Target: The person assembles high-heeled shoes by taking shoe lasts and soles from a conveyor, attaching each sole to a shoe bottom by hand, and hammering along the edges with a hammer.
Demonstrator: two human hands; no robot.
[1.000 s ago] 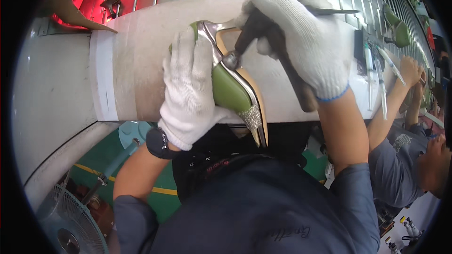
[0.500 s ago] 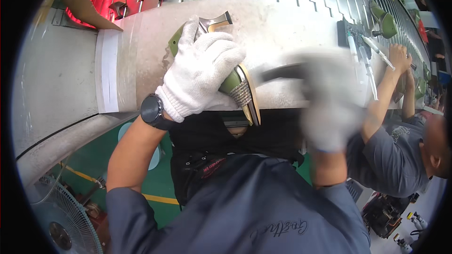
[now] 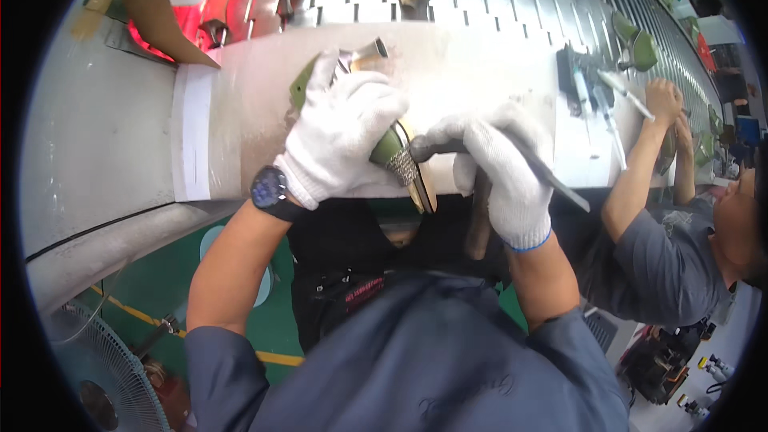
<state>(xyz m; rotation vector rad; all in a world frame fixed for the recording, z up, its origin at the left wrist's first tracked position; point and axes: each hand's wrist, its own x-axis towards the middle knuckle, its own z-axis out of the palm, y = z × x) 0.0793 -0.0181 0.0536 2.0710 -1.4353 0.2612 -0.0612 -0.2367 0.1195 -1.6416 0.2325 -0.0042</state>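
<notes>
Green high-heeled shoe (image 3: 390, 146) lies sole-up at the table (image 3: 480, 72) edge, pinned under the gloved left hand (image 3: 344, 136), fingers wrapped around it. Right hand (image 3: 500, 172) grips a dark-handled tool (image 3: 480, 216). Likely light and stiff; best held mid-body.

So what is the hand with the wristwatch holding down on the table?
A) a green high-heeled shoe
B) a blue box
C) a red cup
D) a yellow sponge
A, because the left hand in its white glove, with the dark wristwatch just behind it, presses on a green high-heeled shoe lying on the pale worktable, while the right hand grips a dark tool beside the shoe's toe.
</notes>
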